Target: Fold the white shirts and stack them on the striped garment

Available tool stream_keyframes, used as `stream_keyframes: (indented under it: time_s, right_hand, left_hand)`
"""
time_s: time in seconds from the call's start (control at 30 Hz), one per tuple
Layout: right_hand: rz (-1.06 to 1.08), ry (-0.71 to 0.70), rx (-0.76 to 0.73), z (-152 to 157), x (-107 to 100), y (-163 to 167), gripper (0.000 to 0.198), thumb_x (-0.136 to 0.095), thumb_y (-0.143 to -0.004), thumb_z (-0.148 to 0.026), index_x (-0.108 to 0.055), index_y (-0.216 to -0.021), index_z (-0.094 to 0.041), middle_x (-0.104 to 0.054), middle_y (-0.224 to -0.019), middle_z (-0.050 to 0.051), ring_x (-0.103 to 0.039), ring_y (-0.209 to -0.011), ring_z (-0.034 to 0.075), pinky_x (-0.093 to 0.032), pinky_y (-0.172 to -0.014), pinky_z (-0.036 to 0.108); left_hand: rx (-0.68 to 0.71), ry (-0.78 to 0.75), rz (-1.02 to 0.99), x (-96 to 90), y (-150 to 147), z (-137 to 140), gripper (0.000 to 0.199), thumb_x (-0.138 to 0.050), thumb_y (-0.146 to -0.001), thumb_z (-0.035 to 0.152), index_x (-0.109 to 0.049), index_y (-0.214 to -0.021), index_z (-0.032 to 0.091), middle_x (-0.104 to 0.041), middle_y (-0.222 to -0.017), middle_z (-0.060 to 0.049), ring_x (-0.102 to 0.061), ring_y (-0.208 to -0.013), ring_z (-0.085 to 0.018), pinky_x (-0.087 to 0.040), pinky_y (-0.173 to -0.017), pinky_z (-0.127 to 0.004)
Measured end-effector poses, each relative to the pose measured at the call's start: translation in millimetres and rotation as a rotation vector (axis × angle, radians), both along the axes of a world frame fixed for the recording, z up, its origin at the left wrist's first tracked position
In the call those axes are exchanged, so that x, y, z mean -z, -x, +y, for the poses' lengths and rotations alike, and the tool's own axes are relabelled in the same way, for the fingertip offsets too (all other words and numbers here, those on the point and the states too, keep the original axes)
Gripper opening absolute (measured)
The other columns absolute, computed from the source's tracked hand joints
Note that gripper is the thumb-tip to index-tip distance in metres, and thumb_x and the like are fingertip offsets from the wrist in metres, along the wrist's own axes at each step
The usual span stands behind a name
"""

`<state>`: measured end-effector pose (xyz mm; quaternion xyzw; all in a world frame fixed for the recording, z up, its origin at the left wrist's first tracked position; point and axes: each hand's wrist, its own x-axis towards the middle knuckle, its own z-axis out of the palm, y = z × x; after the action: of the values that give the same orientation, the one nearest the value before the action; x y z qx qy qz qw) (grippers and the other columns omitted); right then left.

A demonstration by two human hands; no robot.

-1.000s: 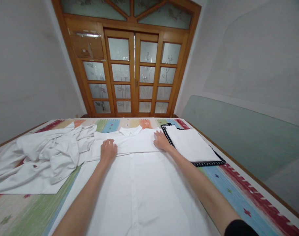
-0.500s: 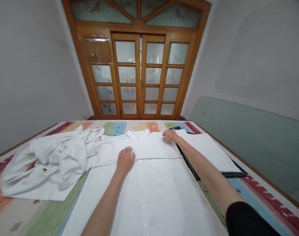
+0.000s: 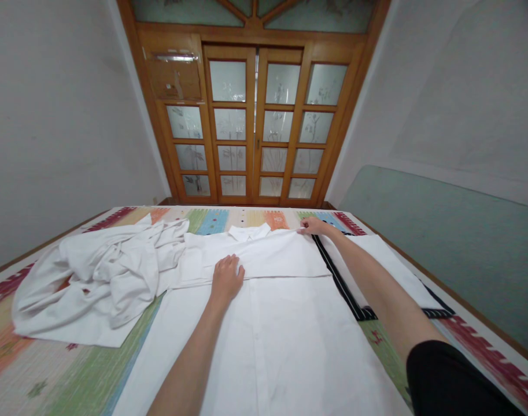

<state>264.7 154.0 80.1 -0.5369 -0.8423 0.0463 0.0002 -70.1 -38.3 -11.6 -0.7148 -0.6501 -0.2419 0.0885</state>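
A white collared shirt [image 3: 290, 335] lies spread on the patterned cloth, its collar [image 3: 249, 232] at the far end. A band of white fabric [image 3: 272, 260] lies folded across its upper part. My left hand [image 3: 227, 279] rests on the lower edge of that band, fingers extended and slightly apart. At the shirt's far right corner, my right hand [image 3: 312, 226] has its fingers closed on the fabric edge, and small creases run from there toward the collar. The fingertips of the right hand are partly hidden.
A crumpled white garment [image 3: 103, 277] lies to the left, against the shirt. On the right, flat white fabric with black trim [image 3: 389, 266] lies under my right forearm. The striped cloth [image 3: 77, 375] covers the table. A pale green panel [image 3: 437, 225] leans by the right wall; wooden doors [image 3: 255, 127] stand beyond.
My right hand has moved slightly away from me and now pinches the corner of the fabric, pulling creases into it. My left hand stays on the shirt. The camera view has shifted slightly.
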Motion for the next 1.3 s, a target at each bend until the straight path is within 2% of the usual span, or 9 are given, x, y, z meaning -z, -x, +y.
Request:
stream_keyframes:
  time_s: [0.1, 0.2, 0.4, 0.6, 0.77, 0.9, 1.1, 1.2, 1.3]
  right_hand:
    - [0.072, -0.001, -0.021, -0.6, -0.2, -6.3, 0.038, -0.058, -0.078, -0.056, -0.062, -0.07, -0.019, -0.064, -0.07, 0.001, -0.057, -0.07, 0.017, -0.038, -0.062, 0.025]
    - [-0.09, -0.002, 0.01, -4.0, -2.9, -6.4, 0.039, -0.058, -0.081, -0.056, -0.065, -0.069, -0.019, -0.066, -0.07, 0.003, -0.059, -0.071, 0.019, -0.037, -0.063, 0.026]
    - [-0.378, -0.099, 0.008, -12.5, -4.2, 2.2, 0.035, -0.056, -0.088, -0.049, -0.075, -0.087, -0.019, -0.074, -0.093, 0.013, -0.065, -0.094, 0.028, -0.038, -0.087, 0.038]
    - [-0.46, -0.244, -0.068, -21.0, 17.4, 14.1, 0.032, -0.057, -0.09, -0.037, -0.076, -0.094, -0.011, -0.072, -0.105, 0.023, -0.061, -0.107, 0.034, -0.033, -0.097, 0.045]
    - [-0.331, -0.101, 0.079, -19.3, 20.6, 14.9, 0.031, -0.059, -0.089, -0.035, -0.075, -0.1, -0.011, -0.071, -0.109, 0.022, -0.062, -0.106, 0.033, -0.04, -0.091, 0.042]
    - [-0.254, 0.044, 0.132, -12.0, 7.9, 5.7, 0.029, -0.064, -0.085, -0.039, -0.072, -0.099, -0.015, -0.072, -0.101, 0.013, -0.067, -0.089, 0.023, -0.046, -0.073, 0.029]
    - [-0.146, 0.199, 0.187, -10.3, -3.9, -4.3, 0.04, -0.054, -0.091, -0.055, -0.068, -0.099, -0.018, -0.07, -0.083, 0.008, -0.063, -0.064, 0.017, -0.047, -0.061, 0.028]
    - [-0.129, 0.253, 0.186, -10.6, -4.0, -3.3, 0.048, -0.055, -0.086, -0.065, -0.069, -0.09, -0.019, -0.071, -0.084, 0.008, -0.064, -0.067, 0.019, -0.048, -0.061, 0.029]
    - [-0.174, 0.181, 0.166, -10.8, -2.8, 0.3, 0.054, -0.054, -0.085, -0.069, -0.071, -0.091, -0.018, -0.073, -0.096, 0.011, -0.067, -0.083, 0.024, -0.049, -0.069, 0.03]
  left_hand:
    - [0.004, -0.002, -0.009, -0.1, -0.2, 0.1, 0.033, -0.045, -0.091, 0.025, -0.065, -0.116, 0.015, -0.068, -0.124, -0.014, -0.059, -0.121, -0.026, -0.045, -0.105, -0.043]
    - [0.009, -0.003, -0.017, -0.5, -0.8, 0.3, 0.032, -0.045, -0.091, 0.024, -0.065, -0.114, 0.016, -0.068, -0.124, -0.014, -0.059, -0.12, -0.026, -0.045, -0.105, -0.043]
    - [0.002, 0.016, -0.008, -1.6, -1.1, 0.0, 0.033, -0.045, -0.091, 0.025, -0.064, -0.116, 0.015, -0.067, -0.125, -0.014, -0.059, -0.121, -0.026, -0.044, -0.105, -0.041]
    - [-0.002, 0.005, -0.019, -3.8, -1.0, -1.1, 0.031, -0.046, -0.09, 0.026, -0.065, -0.113, 0.018, -0.068, -0.124, -0.012, -0.059, -0.121, -0.025, -0.044, -0.105, -0.04]
    - [-0.002, 0.022, -0.021, -5.0, -1.8, -1.2, 0.032, -0.045, -0.09, 0.025, -0.065, -0.114, 0.018, -0.067, -0.125, -0.012, -0.058, -0.122, -0.025, -0.043, -0.106, -0.039]
    - [0.002, 0.02, -0.034, -5.0, -1.4, -1.3, 0.033, -0.044, -0.09, 0.025, -0.064, -0.115, 0.017, -0.068, -0.124, -0.013, -0.058, -0.123, -0.026, -0.043, -0.106, -0.041]
    - [0.01, 0.013, -0.033, -5.1, -0.6, -1.4, 0.032, -0.045, -0.089, 0.024, -0.065, -0.115, 0.019, -0.068, -0.124, -0.011, -0.059, -0.122, -0.025, -0.044, -0.106, -0.042]
    - [0.002, 0.027, -0.019, -5.4, -0.2, -1.3, 0.033, -0.044, -0.091, 0.025, -0.064, -0.115, 0.016, -0.068, -0.124, -0.013, -0.059, -0.121, -0.025, -0.044, -0.105, -0.041]
    - [0.0, 0.028, -0.008, -4.6, 0.3, -0.8, 0.033, -0.044, -0.091, 0.026, -0.064, -0.116, 0.016, -0.068, -0.124, -0.013, -0.059, -0.121, -0.025, -0.044, -0.106, -0.041]
